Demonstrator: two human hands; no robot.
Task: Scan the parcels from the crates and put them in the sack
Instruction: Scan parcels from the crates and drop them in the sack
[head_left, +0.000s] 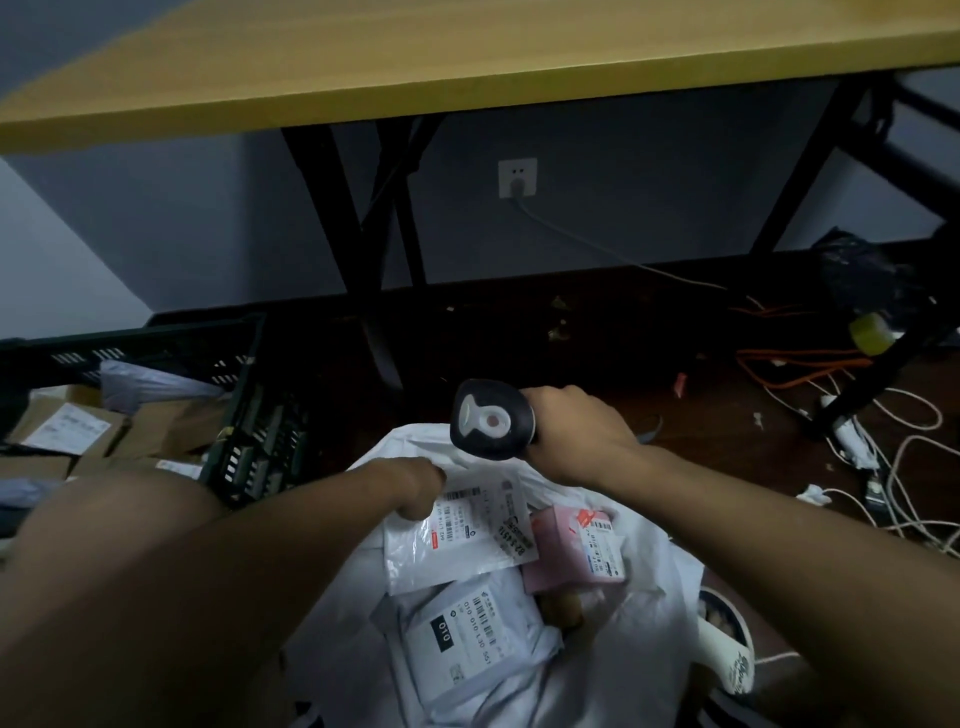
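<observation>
An open white sack (654, 597) sits on the floor in front of me. Inside lie a white poly parcel with a label (462, 540), a pink parcel (571, 551) and a grey-white labelled parcel (467, 634). My left hand (418, 491) reaches into the sack's mouth and pinches the top edge of the white poly parcel. My right hand (576, 431) grips a black handheld scanner (491, 418) just above the sack's far rim. A black crate (244, 415) at the left holds cardboard boxes (67, 431) and poly bags.
A yellow-topped table (467, 57) on black legs (358, 249) stands ahead. A wall socket (517, 178) with a cable is behind it. Tangled white and orange cables (883, 467) and a tape roll (872, 332) lie at the right. A shoe (727, 644) is beside the sack.
</observation>
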